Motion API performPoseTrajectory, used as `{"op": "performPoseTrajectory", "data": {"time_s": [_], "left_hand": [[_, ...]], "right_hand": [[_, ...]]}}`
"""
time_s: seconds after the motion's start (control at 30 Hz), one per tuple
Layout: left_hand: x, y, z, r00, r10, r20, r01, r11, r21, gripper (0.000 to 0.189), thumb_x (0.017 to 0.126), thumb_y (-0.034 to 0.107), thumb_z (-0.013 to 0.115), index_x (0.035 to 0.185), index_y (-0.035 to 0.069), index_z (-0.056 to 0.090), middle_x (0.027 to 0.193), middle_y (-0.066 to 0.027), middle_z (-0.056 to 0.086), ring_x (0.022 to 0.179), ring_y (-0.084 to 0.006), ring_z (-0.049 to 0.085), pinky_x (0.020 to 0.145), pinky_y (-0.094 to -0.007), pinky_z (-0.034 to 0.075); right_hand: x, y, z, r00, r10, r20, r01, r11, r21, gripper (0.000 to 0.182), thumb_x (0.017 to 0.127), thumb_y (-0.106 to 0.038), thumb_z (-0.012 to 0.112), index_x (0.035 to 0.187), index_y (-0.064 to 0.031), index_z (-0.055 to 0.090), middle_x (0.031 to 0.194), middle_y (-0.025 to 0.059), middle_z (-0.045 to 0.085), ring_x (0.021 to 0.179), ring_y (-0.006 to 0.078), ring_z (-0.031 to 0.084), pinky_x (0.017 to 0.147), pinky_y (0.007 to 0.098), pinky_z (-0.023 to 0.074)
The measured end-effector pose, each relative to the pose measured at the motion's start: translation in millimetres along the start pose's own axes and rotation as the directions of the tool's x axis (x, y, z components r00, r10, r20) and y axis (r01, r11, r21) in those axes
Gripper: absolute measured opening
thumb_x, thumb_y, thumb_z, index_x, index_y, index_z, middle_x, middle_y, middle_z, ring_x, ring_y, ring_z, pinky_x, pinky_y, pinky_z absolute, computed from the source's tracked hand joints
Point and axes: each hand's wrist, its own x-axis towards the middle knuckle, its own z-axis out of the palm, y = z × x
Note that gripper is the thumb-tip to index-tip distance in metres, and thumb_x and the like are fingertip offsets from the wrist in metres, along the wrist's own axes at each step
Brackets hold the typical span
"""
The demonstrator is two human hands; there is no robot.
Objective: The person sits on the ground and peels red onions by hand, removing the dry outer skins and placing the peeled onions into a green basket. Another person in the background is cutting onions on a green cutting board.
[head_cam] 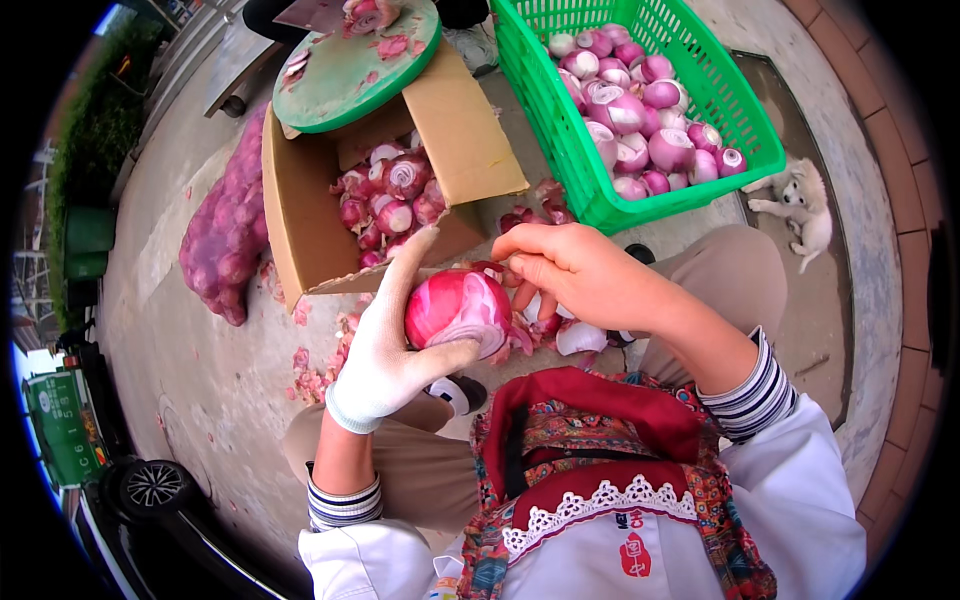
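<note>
A large red onion (457,311) rests in my left hand (386,352), which wears a white knit glove. Its cut end faces me, and part of its outer skin is off, baring paler purple layers. My bare right hand (570,274) is at the onion's right side, fingers curled, with the fingertips by a dark flap of skin. Whether they pinch that skin I cannot tell. Just beyond my hands stands an open cardboard box (469,135) holding several trimmed red onions (394,195) with skin still on. Past my right hand, a green plastic crate (600,214) holds many peeled onions (619,112).
A round green board (360,75) with onion scraps lies over the box's far edge. A mesh sack of onions (225,225) leans left of the box. Onion skins (322,371) litter the concrete. A white puppy (806,202) lies right of the crate. A black car (157,517) is at lower left.
</note>
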Motion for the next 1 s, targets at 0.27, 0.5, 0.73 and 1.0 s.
{"op": "performPoseTrajectory", "data": {"time_s": [0.27, 0.5, 0.73, 1.0], "left_hand": [[3.3, -3.5, 3.6, 0.999, 0.041, -0.017, -0.034, 0.954, 0.298, 0.084, 0.068, 0.015, 0.075, 0.137, -0.002, 0.030, 0.113, -0.0188, 0.057, 0.104, -0.0244, 0.059, 0.088, -0.0329, 0.047], [0.3, -3.0, 6.8, 0.994, 0.097, 0.042, -0.105, 0.894, 0.435, 0.077, 0.068, 0.020, 0.076, 0.132, -0.002, 0.039, 0.118, -0.0199, 0.056, 0.108, -0.0286, 0.058, 0.090, -0.0353, 0.047], [0.9, -2.7, 6.7, 0.997, 0.077, 0.025, -0.081, 0.926, 0.369, 0.075, 0.070, 0.019, 0.075, 0.132, -0.002, 0.039, 0.117, -0.0190, 0.056, 0.106, -0.0271, 0.058, 0.091, -0.0340, 0.046], [1.8, -15.3, 5.0, 0.992, -0.126, 0.026, 0.121, 0.852, -0.509, 0.076, 0.069, 0.007, 0.069, 0.136, -0.001, 0.035, 0.125, -0.0138, 0.050, 0.112, -0.0230, 0.053, 0.097, -0.0340, 0.041]], "right_hand": [[0.0, 11.7, 9.4, 0.966, 0.091, 0.241, -0.136, 0.975, 0.176, 0.047, 0.093, -0.012, 0.046, 0.136, 0.0004, 0.033, 0.100, 0.0105, 0.061, 0.080, 0.0136, 0.063, 0.064, 0.0266, 0.0520], [-0.2, 8.5, 10.3, 0.962, 0.012, 0.273, 0.011, 0.997, -0.083, 0.051, 0.084, -0.003, 0.043, 0.134, 0.0034, 0.033, 0.088, 0.0126, 0.064, 0.075, 0.0167, 0.064, 0.065, 0.0301, 0.0521], [1.1, 9.6, 15.2, 0.985, -0.013, 0.171, 0.033, 0.993, -0.115, 0.040, 0.082, 0.000, 0.040, 0.122, 0.0035, 0.043, 0.075, 0.0128, 0.063, 0.066, 0.0182, 0.064, 0.059, 0.0306, 0.0525], [2.3, 6.3, 7.1, 0.994, -0.028, 0.107, 0.009, 0.986, 0.168, 0.026, 0.090, 0.000, 0.035, 0.113, 0.0023, 0.048, 0.072, 0.0110, 0.062, 0.060, 0.0166, 0.064, 0.053, 0.0273, 0.0519]]}}
